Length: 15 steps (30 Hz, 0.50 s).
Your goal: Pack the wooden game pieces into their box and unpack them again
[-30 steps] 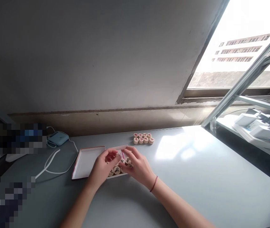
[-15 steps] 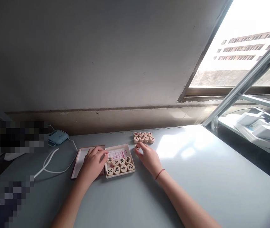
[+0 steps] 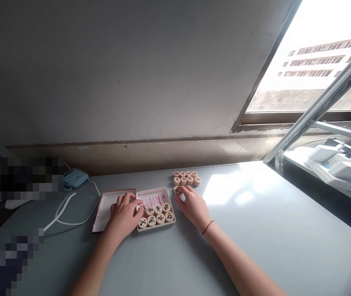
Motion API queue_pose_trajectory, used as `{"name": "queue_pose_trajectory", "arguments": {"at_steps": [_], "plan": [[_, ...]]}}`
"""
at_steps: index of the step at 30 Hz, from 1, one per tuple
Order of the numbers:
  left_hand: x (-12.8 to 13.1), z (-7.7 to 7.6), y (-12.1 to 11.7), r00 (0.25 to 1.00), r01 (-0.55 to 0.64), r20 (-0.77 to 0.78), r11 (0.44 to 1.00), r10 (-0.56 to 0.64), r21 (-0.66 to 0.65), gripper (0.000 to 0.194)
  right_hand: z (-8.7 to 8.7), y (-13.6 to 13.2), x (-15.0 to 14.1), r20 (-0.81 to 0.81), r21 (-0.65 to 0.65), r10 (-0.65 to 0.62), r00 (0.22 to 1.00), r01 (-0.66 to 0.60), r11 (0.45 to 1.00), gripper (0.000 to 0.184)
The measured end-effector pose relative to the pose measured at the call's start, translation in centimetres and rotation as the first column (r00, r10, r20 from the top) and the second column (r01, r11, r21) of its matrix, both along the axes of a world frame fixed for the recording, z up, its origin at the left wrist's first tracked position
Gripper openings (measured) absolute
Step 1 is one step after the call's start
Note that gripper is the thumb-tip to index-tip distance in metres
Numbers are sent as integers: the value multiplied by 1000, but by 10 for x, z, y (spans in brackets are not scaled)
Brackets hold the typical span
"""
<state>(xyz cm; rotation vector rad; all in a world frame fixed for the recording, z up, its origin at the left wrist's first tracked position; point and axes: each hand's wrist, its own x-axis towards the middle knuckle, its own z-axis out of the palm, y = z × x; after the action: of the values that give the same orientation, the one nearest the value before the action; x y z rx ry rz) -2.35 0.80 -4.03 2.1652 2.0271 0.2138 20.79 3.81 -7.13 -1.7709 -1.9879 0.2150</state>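
A shallow white box (image 3: 157, 227) lies open on the grey table, holding round wooden Chinese chess pieces (image 3: 160, 218) with black characters. My left hand (image 3: 126, 214) reaches over the box's left edge, with thumb and index finger closed around a partly hidden piece (image 3: 144, 208) in the upper row. To the right of the box, my right hand (image 3: 193, 207) pinches another piece (image 3: 176, 189) at the table surface, its face mostly covered by the fingertips. Just behind that piece, red-character pieces (image 3: 183, 180) stand in two rows.
The box's lid (image 3: 106, 207) lies inside up, left of the box. Farther left are a white cable (image 3: 70, 223) and a light-blue device (image 3: 76, 177). A wall runs along the table's back edge. On the right, a metal-framed shelf holds white devices (image 3: 345, 164).
My left hand has shifted slightly right, and its fingers now cover the left piece of the upper row. My right hand has barely moved; its piece sits slightly farther left.
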Motion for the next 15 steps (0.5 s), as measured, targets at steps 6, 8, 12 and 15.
{"name": "queue_pose_trajectory", "arguments": {"at_steps": [6, 8, 12, 15], "plan": [[-3, 3, -1, 996, 11, 92, 1000, -8, -28, 25, 3, -1, 0, -31, -10, -18, 999, 17, 1000, 17], [-3, 4, -2, 992, 13, 127, 1000, -10, -24, 22, 3, 0, 1, -41, 6, -21, 999, 21, 1000, 22], [-5, 5, 0, 980, 22, 197, 999, -17, -24, 16, 2, -1, 0, -87, 105, -9, 996, 19, 994, 30], [-7, 5, 3, 960, -4, 281, 999, -8, 40, 12, 4, -6, -8, -162, 202, 113, 980, -79, 976, 27]]}}
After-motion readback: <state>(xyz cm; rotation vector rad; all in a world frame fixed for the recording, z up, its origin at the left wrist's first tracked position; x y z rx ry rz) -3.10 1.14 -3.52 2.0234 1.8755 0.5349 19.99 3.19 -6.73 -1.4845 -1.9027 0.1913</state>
